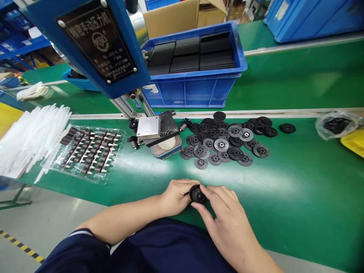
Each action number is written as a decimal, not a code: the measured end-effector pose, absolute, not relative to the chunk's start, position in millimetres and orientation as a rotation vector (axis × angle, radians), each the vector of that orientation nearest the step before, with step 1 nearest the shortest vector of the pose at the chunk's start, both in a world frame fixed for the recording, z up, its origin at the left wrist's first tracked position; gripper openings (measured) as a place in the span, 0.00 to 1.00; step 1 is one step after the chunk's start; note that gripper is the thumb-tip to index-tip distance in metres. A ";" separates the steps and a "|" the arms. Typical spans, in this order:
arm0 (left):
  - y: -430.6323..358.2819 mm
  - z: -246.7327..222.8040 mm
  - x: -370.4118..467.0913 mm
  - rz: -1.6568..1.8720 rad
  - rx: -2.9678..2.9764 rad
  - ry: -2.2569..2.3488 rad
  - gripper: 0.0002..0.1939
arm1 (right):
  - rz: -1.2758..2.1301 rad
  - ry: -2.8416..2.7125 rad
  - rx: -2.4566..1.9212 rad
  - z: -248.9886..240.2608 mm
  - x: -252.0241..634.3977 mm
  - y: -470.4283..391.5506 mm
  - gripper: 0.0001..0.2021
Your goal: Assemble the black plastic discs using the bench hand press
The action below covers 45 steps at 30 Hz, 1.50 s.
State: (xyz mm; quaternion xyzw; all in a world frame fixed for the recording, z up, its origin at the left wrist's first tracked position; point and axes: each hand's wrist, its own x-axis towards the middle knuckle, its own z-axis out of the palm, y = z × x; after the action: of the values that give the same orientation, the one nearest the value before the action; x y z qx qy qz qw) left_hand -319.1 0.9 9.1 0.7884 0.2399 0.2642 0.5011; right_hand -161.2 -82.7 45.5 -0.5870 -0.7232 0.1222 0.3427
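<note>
Near the table's front edge, my left hand [176, 196] grips a round black part [197, 194] from its left side. My right hand [223, 206] holds the same part from the right, with thumb and index finger on its rim. The part's stepped round face is turned up toward me, and its underside is hidden. Beyond my hands lies a loose pile of black slotted discs [222, 145]. Left of the pile, a black toothed piece [167, 125] rests at the base of a blue hand press [113, 45], by a metal block [148, 127].
A clear tray [116, 167] holds rows of small dark cylinders with white tips. White tubes [34, 132] are heaped at the far left. Behind the press stands a blue bin [190, 91] of black plates. At the right lies a plastic bag [337, 124] of dark parts.
</note>
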 end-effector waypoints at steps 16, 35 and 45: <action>1.7 10.6 -318.3 0.631 1.895 0.613 0.12 | 0.298 -1.812 -1.430 34.2 -161.1 -80.4 0.16; -4.1 4.8 -318.6 0.757 1.923 0.643 0.14 | 0.358 -1.855 -1.431 38.4 -153.8 -74.7 0.12; -2.7 2.9 -318.0 0.766 1.910 0.619 0.16 | 0.279 -1.826 -1.434 34.3 -157.1 -74.7 0.13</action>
State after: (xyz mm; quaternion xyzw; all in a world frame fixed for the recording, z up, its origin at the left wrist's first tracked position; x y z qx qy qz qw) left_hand -318.0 -2.7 2.9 0.7816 0.2533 0.3135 0.4761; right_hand -157.1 -74.7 34.3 -0.5644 -0.7188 0.1100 0.3907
